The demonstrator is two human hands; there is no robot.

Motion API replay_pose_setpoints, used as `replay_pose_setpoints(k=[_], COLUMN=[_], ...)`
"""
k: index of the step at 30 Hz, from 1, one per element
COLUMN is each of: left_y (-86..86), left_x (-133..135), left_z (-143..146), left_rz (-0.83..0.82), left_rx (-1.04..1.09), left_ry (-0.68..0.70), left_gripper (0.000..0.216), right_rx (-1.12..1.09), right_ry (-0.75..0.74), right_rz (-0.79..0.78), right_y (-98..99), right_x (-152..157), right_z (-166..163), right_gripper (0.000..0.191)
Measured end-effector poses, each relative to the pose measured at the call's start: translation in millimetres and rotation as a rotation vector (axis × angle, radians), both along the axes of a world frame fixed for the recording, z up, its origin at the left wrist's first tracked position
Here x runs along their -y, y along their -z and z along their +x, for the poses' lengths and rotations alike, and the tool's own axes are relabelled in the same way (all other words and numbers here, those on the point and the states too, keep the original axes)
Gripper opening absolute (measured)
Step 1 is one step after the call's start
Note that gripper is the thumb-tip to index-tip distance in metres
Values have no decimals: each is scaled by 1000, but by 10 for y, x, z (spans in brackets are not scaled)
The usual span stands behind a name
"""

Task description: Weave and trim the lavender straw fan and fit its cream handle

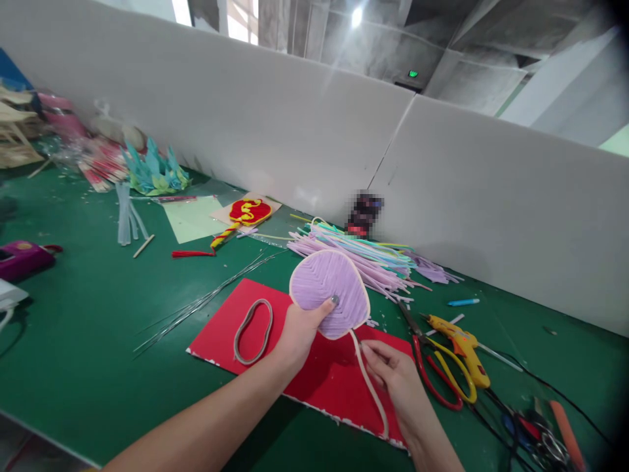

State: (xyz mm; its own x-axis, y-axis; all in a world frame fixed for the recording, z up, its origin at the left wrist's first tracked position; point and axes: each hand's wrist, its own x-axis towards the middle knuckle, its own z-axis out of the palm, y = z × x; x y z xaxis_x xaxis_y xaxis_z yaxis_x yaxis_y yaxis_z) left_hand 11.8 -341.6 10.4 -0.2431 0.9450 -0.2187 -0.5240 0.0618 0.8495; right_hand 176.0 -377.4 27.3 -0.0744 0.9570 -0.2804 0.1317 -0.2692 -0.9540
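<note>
My left hand (301, 328) grips a rounded, leaf-shaped panel (339, 272) of lilac pipe cleaners laid in slanted rows, edged with a cream one. The thumb presses on its front face; the other fingers are hidden behind. From the panel's lower edge a cream pipe cleaner (369, 385) hangs in a curve. My right hand (393, 377) pinches this strand near its top, just below the panel. Both hands are over a red board (334, 373) with worn white edges. On the board's left part lies a greyish oval band (236, 337).
Behind the panel lies a heap of pastel pipe cleaners (388, 262). To the right are red-and-yellow-handled scissors (445, 380), a yellow glue gun (466, 354) with its cord, and assorted tools. Thin wires (201, 301) and a red-and-yellow fan (249, 211) lie left. A grey partition (275, 118) borders the table.
</note>
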Motion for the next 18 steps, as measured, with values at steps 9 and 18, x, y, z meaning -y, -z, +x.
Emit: replay_pose_setpoints(k=[9, 18], left_y=[-22, -38], left_x=[16, 18], left_z=[27, 50], left_rz=[-8, -46], left_rx=[37, 229], left_ry=[62, 18], left_gripper=[46, 47], right_rx=[217, 1166], right_ry=[-38, 1], right_rz=[120, 1208], right_y=[-9, 59], right_x=[3, 115], right_z=[77, 68], right_gripper=[31, 30])
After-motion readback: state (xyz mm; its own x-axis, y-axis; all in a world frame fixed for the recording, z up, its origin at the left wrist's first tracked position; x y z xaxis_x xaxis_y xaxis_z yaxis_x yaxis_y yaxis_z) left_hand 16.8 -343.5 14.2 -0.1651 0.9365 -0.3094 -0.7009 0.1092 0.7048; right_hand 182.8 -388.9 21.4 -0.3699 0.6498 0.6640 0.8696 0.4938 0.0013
